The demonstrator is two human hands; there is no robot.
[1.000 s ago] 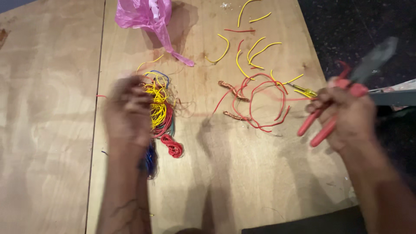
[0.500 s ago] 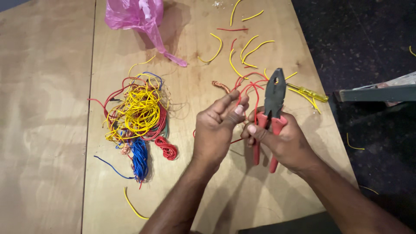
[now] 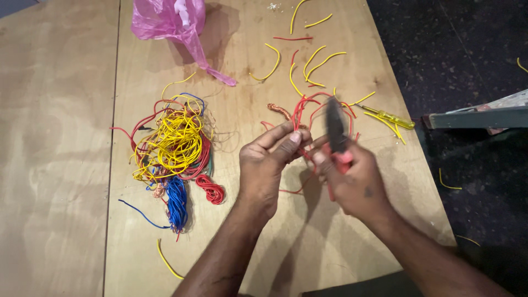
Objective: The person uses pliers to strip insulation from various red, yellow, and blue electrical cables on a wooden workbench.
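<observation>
Pliers (image 3: 335,132) with red handles sit clamped in my right hand (image 3: 357,184) above the table (image 3: 66,165). My left hand (image 3: 269,162) pinches a red wire (image 3: 300,107) beside them, fingers together; a wire tangle (image 3: 173,146) lies left.

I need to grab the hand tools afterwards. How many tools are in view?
2: pliers with red handles in the right hand, and a yellow screwdriver on the table's right edge. Wires may hide others.

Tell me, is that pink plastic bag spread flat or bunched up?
Bunched up: the pink plastic bag lies crumpled in folds on the wooden table, one twisted tail trailing out.
</observation>
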